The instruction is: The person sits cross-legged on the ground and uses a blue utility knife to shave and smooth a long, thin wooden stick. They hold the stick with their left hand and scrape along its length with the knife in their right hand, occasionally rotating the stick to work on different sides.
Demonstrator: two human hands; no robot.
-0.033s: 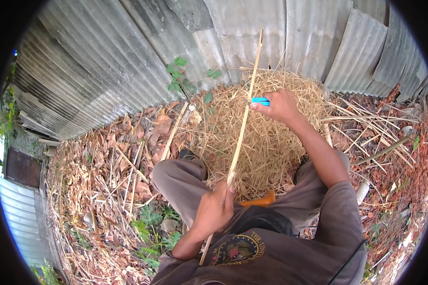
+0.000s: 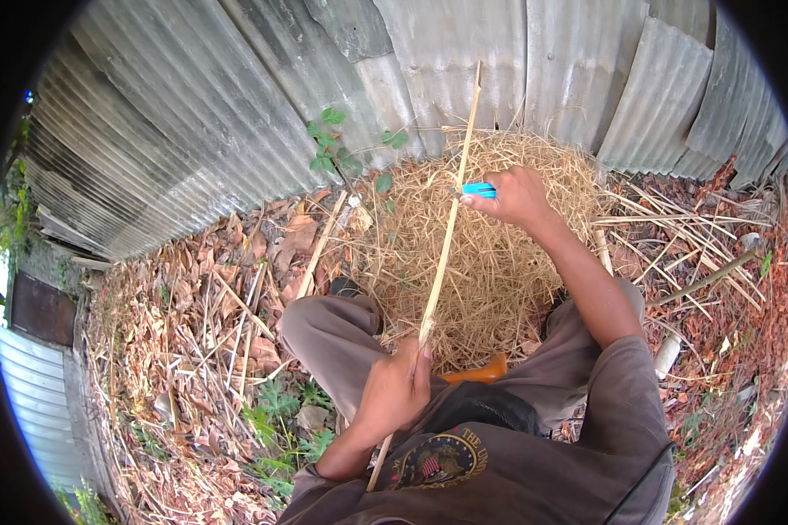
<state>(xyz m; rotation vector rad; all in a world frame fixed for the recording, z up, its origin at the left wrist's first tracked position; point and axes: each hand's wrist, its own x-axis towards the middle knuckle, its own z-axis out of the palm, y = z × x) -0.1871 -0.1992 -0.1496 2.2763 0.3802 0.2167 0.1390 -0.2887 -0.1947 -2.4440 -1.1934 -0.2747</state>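
A long pale bamboo strip slants up and away from my lap, its far end near the metal sheets. My left hand is closed around its lower part, close to a node; the tail end runs back under my wrist against my shirt. Farther up, my right hand grips a blue-handled knife. The small blade meets the strip from its right side, with my thumb close to the strip. Much of the knife's handle is hidden in my fingers.
A heap of thin shavings lies between my legs. Corrugated metal sheets stand behind it. Split strips lie on the right, dry leaves on the left. Something orange sits at my lap.
The strip's far end has dropped slightly toward me. My right hand with the knife has shifted a touch nearer and left; my left hand keeps its place.
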